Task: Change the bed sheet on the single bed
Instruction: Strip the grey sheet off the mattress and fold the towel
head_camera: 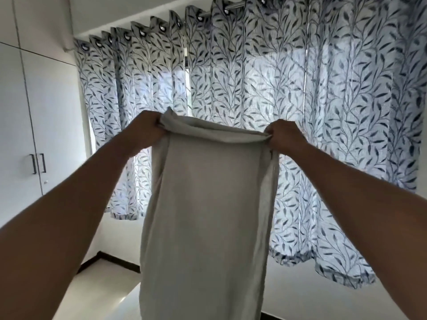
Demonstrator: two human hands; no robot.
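Head view, one frame. Both arms are stretched forward and raised to about chest height in front of the window.

Left hand (pixel 147 128): fingers curled into a fist around the upper left corner of the bed sheet (pixel 208 204). A bunched peak of cloth sticks up just beside the knuckles. The grip is closed tight on the fabric; no spread between fingers is visible.

Right hand (pixel 285 136): fingers also curled, pinching the upper right corner of the sheet, with a small gathered fold at the thumb side. The back of the hand faces the camera, so the fingertips themselves are hidden.

The sheet is pale grey-beige, folded lengthwise into a long panel. Its top edge sags slightly between the two hands. The rest hangs straight down in the air and runs out of frame at the bottom edge. Its side edges curl inward.

Background: leaf-print curtains (pixel 300 88) on a metal rod (pixel 235 5) cover the window, backlit. A white wardrobe (pixel 25 112) with two dark handles stands at left. Light floor (pixel 101 280) with a dark skirting strip below.
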